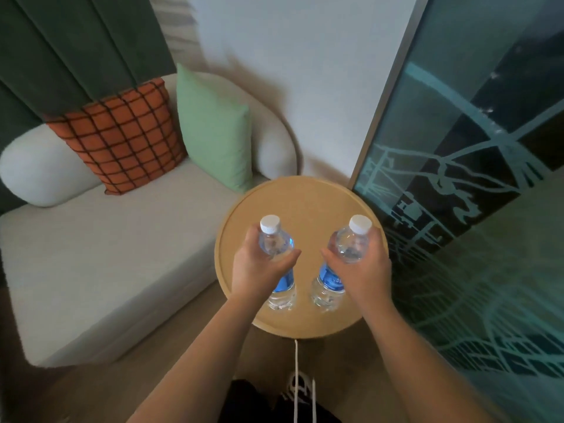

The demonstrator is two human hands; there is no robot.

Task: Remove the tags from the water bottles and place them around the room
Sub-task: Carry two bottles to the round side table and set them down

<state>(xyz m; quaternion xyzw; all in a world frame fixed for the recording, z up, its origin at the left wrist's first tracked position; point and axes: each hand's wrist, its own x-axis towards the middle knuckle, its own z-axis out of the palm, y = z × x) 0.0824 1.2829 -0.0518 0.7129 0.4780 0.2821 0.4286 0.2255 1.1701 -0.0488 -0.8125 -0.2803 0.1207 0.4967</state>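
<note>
Two clear water bottles, each capped in white and banded with a blue label, are seen standing upright on one round wooden side table (302, 196), a little apart from each other. The left bottle (279, 270) is gripped around its upper body by the left hand (259, 264), fingers and thumb curled about it; the right bottle (338, 270) is held the same way by the right hand (363, 264). Whether the bottle bases are resting on the tabletop or just above it cannot be told. One cream sofa (106, 254) is set to the left of the table, with two cushions propped against its back: one orange checked cushion (122, 135) and one plain green cushion (213, 129). One patterned glass panel (473, 178) is seen at right.
</note>
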